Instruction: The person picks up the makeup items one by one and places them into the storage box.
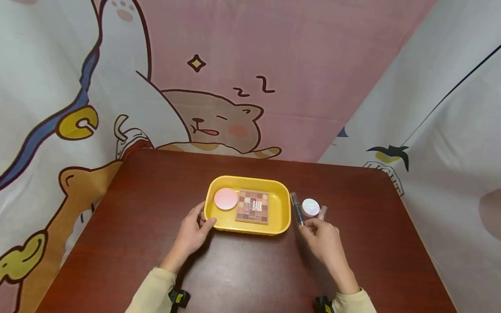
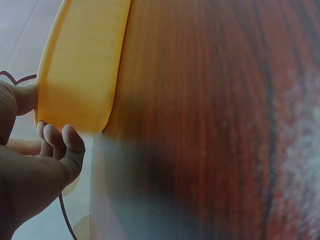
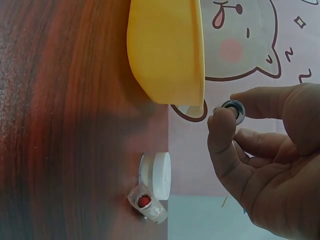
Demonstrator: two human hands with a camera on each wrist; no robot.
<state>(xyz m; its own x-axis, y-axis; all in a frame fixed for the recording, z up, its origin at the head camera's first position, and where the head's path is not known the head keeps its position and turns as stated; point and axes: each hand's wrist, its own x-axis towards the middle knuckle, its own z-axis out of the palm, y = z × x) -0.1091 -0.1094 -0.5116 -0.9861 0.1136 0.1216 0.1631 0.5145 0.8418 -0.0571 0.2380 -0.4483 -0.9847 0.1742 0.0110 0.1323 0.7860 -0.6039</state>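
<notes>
My left hand (image 1: 192,231) grips the left end of a yellow tray (image 1: 282,217), thumb on the rim and fingers curled against the outer wall, as the left wrist view shows. Inside the tray lie a round pink compact (image 1: 225,199) and a square eyeshadow palette (image 1: 252,207) printed "BACK". Just right of the tray, my right hand (image 1: 325,243) pinches a slim dark cosmetic tube (image 1: 297,208) by its near end between thumb and index finger. In the right wrist view, the tube's round end (image 3: 234,111) faces the camera, above the table.
Right of the tube stands a small round jar (image 1: 311,208) with a white lid. Beside it lies a small clear tube with a red spot in its end (image 3: 144,201), partly behind my right hand in the head view. A patterned cloth (image 1: 313,78) hangs behind the brown table (image 1: 156,182).
</notes>
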